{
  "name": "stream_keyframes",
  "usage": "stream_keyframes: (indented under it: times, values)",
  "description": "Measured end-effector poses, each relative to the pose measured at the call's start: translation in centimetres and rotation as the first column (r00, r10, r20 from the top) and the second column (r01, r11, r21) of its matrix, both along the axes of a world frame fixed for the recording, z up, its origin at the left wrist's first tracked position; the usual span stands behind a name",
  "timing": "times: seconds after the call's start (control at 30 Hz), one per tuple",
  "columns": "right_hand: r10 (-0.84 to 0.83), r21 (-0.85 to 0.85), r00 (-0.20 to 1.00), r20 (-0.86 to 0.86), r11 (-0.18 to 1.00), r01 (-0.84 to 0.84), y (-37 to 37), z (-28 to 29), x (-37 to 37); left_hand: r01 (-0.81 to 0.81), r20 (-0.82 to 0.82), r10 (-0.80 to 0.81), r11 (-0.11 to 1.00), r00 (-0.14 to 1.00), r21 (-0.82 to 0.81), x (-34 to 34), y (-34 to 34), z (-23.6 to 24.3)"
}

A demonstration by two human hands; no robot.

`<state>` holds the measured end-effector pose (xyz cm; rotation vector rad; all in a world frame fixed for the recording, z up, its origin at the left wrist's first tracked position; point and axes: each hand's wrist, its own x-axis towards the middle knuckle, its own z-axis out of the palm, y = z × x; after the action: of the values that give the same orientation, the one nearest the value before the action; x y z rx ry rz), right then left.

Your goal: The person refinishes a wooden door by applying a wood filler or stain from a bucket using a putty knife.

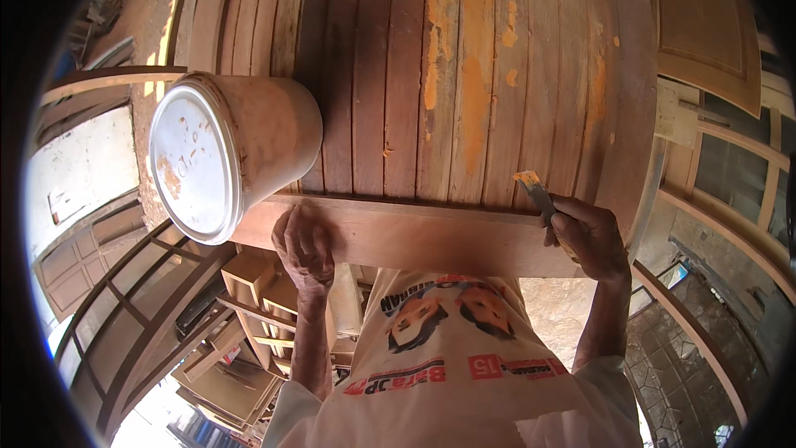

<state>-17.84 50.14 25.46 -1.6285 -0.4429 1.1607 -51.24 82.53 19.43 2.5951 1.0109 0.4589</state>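
Observation:
A wooden slatted panel (pixel 398 83) lies in front of me, with a plain rail (pixel 431 236) along its near edge. Orange filler (pixel 473 108) is smeared along several slats right of the middle. My right hand (pixel 590 236) grips a putty knife (pixel 535 192) at the rail's right end; orange filler coats the blade tip, which points up and left. My left hand (pixel 305 250) rests against the rail's left part with its fingers curled in; whatever they may hold is hidden. Just beyond it a lidded white bucket (pixel 278 129), stained brown, stands on the panel.
Wooden frames with crossbars (pixel 124 323) stand at the left, with stacked boards (pixel 228 382) below. A panelled door (pixel 705 25) and more frames (pixel 738 145) are at the right. Patterned paving (pixel 680 357) shows at the lower right.

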Motion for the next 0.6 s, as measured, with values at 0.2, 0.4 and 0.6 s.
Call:
stream_keyframes:
  times: [0.2,0.4,0.6]
  values:
    - [0.107,0.089,0.987,0.117,0.989,-0.118,5.4,-1.8,7.2,-0.242,0.041,0.242,0.97,0.969,0.003,1.9,-1.1,-1.0]
    - [0.278,-0.036,0.927,0.251,0.96,-0.278,11.6,-3.1,13.0,-0.32,0.06,0.317,0.945,0.947,0.071,2.9,-1.7,-1.9]
    - [0.334,-0.164,0.86,0.385,0.942,-0.293,15.1,-2.5,14.2,-0.339,0.063,0.334,0.937,0.94,0.082,2.7,-1.7,-2.1]
